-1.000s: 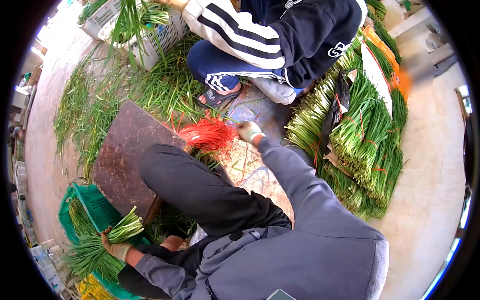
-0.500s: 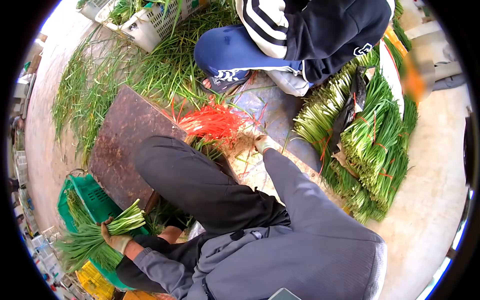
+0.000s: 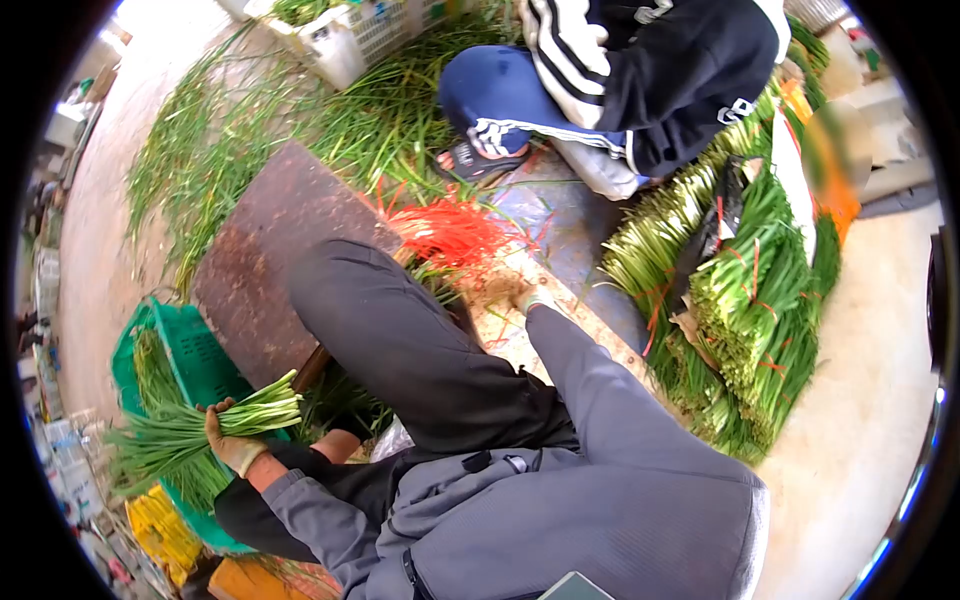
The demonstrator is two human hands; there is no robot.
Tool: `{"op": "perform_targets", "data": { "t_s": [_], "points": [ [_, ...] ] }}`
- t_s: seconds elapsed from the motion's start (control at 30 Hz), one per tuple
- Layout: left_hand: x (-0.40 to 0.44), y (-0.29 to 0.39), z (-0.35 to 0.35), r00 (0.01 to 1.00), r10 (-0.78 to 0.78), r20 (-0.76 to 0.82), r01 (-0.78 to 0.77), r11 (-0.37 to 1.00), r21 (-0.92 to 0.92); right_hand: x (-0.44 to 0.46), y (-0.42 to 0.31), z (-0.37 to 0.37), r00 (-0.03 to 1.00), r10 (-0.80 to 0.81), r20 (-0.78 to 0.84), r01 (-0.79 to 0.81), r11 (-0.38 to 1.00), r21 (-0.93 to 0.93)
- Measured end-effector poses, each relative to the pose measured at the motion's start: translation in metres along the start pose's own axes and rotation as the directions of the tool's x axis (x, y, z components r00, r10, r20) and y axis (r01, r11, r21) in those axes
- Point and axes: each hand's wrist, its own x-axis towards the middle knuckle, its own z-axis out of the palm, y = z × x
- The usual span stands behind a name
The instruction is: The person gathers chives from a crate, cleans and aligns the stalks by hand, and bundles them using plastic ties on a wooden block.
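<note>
My gloved left hand (image 3: 234, 442) is wrapped round a bunch of green stalks (image 3: 262, 410), pale ends to the right, over the green crate (image 3: 190, 345). My gloved right hand (image 3: 529, 296) rests at the wooden board (image 3: 585, 318), just below and right of a pile of red ties (image 3: 450, 232). Its fingers are blurred, and whether they hold anything does not show. The dark brown board (image 3: 285, 255) lies left of my raised knee.
Another person in a striped jacket (image 3: 680, 90) sits across from me. Tied bundles of green stalks (image 3: 750, 300) are stacked at the right. Loose leaves (image 3: 220, 150) litter the floor near a white crate (image 3: 345, 50). A yellow crate (image 3: 165, 530) stands at lower left.
My right hand has moved down and right from beyond the red ties to the wooden board. My left hand keeps the bunch, now turned more level. The other person's arm has drawn in from the white crate.
</note>
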Motion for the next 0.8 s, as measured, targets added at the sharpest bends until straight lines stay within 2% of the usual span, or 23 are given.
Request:
{"op": "perform_targets", "data": {
  "t_s": [0.03,0.1,0.13,0.17,0.2,0.23,0.27,0.3,0.33,0.37,0.4,0.43,0.47,0.5,0.57,0.63,0.67,0.73,0.77,0.8],
  "points": [
    [-0.006,0.006,-0.003,1.000,-0.007,-0.019,0.008,1.000,0.025,0.031,0.013,0.035,0.982,0.163,-0.098,-0.151,0.982,0.117],
    [-0.014,0.018,-0.015,0.998,0.025,-0.063,-0.020,0.997,0.068,0.001,-0.008,-0.003,0.981,0.192,0.035,-0.195,0.972,0.130],
    [-0.015,0.017,-0.017,0.996,0.039,-0.084,-0.032,0.996,0.087,-0.011,-0.015,-0.015,0.992,0.121,-0.025,-0.113,0.972,0.204],
    [-0.010,0.017,-0.034,0.994,0.061,-0.089,-0.054,0.995,0.081,-0.021,-0.021,-0.033,0.992,0.118,-0.033,-0.109,0.974,0.201],
    [-0.011,0.017,-0.035,0.993,0.072,-0.095,-0.066,0.996,0.062,-0.035,-0.027,-0.050,0.992,0.059,0.110,-0.116,0.764,0.635],
    [-0.013,0.016,-0.036,0.991,0.083,-0.103,-0.079,0.996,0.041,-0.052,-0.035,-0.071,0.977,-0.065,0.204,-0.165,0.377,0.911],
    [-0.011,0.011,-0.035,0.990,0.087,-0.110,-0.085,0.996,0.023,-0.071,-0.051,-0.099,0.970,-0.081,0.230,-0.215,0.169,0.962],
    [-0.008,0.006,-0.034,0.994,0.032,-0.102,-0.038,0.997,-0.060,-0.091,-0.063,-0.126,0.949,-0.193,0.248,-0.260,-0.036,0.965],
    [-0.008,0.008,-0.037,0.995,-0.005,-0.102,-0.009,0.990,-0.138,-0.099,-0.073,-0.145,0.936,-0.296,0.190,-0.250,-0.179,0.952],
    [-0.008,0.010,-0.029,0.991,-0.077,-0.113,0.057,0.983,-0.172,-0.109,-0.088,-0.167,0.907,-0.383,0.176,-0.287,-0.255,0.923],
    [-0.011,0.006,-0.020,0.993,-0.001,-0.121,-0.015,0.991,-0.135,-0.135,-0.117,-0.196,0.900,-0.425,0.100,-0.259,-0.335,0.906],
    [-0.012,0.005,-0.008,0.985,-0.020,-0.170,-0.003,0.991,-0.136,-0.151,-0.142,-0.217,0.866,-0.499,0.028,-0.253,-0.389,0.886],
    [-0.016,0.006,0.007,0.988,-0.025,-0.151,-0.008,0.976,-0.217,-0.180,-0.174,-0.243,0.838,-0.544,-0.044,-0.212,-0.399,0.892],
    [-0.010,-0.001,0.008,0.990,0.069,-0.124,-0.092,0.978,-0.188,-0.200,-0.204,-0.260,0.821,-0.562,-0.096,-0.210,-0.455,0.866],
    [-0.011,-0.003,0.019,0.991,0.103,-0.090,-0.124,0.953,-0.275,-0.240,-0.264,-0.287,0.781,-0.581,-0.227,-0.064,-0.436,0.898],
    [-0.021,0.003,0.039,0.982,0.131,-0.133,-0.159,0.960,-0.232,-0.268,-0.322,-0.299,0.688,-0.661,-0.299,0.064,-0.356,0.932],
    [-0.017,0.002,0.034,0.975,0.172,-0.139,-0.196,0.964,-0.180,-0.281,-0.349,-0.295,0.720,-0.637,-0.274,0.064,-0.332,0.941],
    [-0.026,0.012,0.043,0.971,0.191,-0.144,-0.214,0.963,-0.164,-0.283,-0.397,-0.268,0.704,-0.667,-0.243,0.033,-0.311,0.950],
    [-0.029,0.016,0.045,0.970,0.197,-0.145,-0.217,0.967,-0.133,-0.284,-0.418,-0.251,0.745,-0.637,-0.198,0.029,-0.267,0.963],
    [-0.024,0.015,0.038,0.967,0.223,-0.124,-0.242,0.956,-0.168,-0.277,-0.432,-0.229,0.724,-0.672,-0.156,-0.040,-0.267,0.963]
  ]
}}
